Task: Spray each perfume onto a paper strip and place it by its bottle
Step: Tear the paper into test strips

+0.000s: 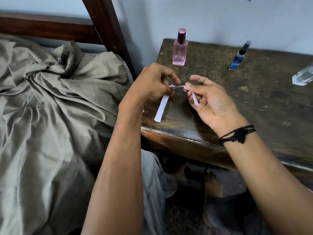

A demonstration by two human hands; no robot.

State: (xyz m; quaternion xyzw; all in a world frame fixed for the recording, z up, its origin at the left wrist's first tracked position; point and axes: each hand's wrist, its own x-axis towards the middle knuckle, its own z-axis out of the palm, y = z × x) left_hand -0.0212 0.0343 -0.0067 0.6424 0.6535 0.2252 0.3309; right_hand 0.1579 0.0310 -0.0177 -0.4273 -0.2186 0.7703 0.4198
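My left hand (152, 83) pinches a long white paper strip (161, 108) that hangs down over the dark wooden table (254, 102). My right hand (211, 102) pinches the other part of the paper (194, 97), which bends between the two hands. A pink perfume bottle (180, 48) with a rose cap stands upright at the table's back left. A blue spray bottle (238, 56) with a black top stands further right. A clear glass bottle (303, 77) lies at the right edge of the view, partly cut off.
A bed with a rumpled olive sheet (50, 107) fills the left side, with a dark wooden bedpost (108, 31) behind. The table's front edge (186, 139) runs above my knees and bare feet (211, 184). A black thread bracelet (237, 134) circles my right wrist.
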